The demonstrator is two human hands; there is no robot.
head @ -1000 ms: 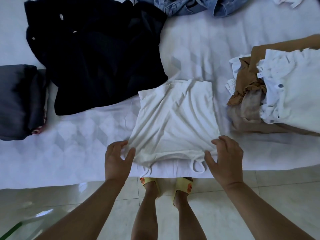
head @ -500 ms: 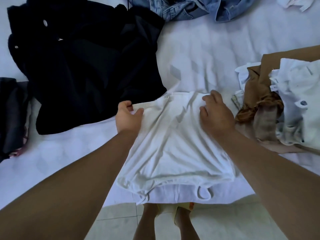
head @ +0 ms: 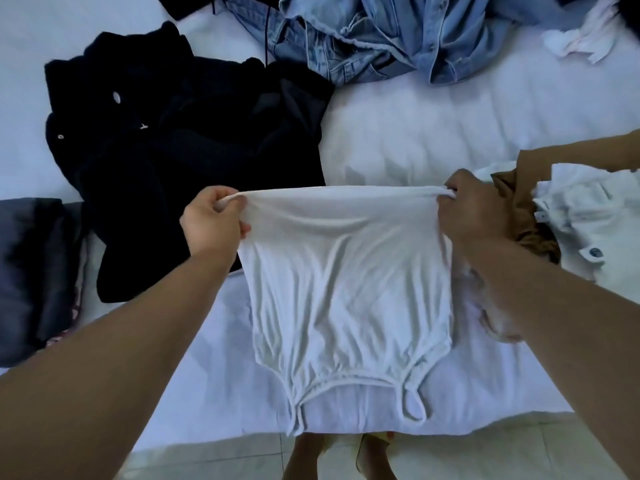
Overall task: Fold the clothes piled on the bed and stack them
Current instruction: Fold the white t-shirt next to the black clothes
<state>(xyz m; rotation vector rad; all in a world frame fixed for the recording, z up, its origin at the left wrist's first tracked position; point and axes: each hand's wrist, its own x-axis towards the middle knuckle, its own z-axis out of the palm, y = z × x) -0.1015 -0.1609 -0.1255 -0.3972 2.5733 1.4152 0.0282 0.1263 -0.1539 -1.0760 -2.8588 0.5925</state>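
Had the white top [head: 346, 278] pinched at both far corners: left hand [head: 213, 221] bunched the left corner, fingers curled round the hem; right hand [head: 474, 209] did the same on the right. Both grips were closed on cloth, neither spread. The edge between them was pulled taut and lifted off the bed [head: 433, 133]. My read: tension was there to flatten wrinkles and square the edge before the fold toward me.

The strap end hung near the bed's front edge, one strap loop [head: 412, 407] lying loose on the sheet. It could get caught in the fold if not tucked.

Black garment [head: 180, 150] lay spread to the left, just beside my left hand, unfolded. Denim pile [head: 398, 36] sat at the far side, well apart. A white and tan heap [head: 571, 216] sat right behind my right hand, likely the stack. Dark folded item [head: 31, 271] at far left.

Task looked less than half done.
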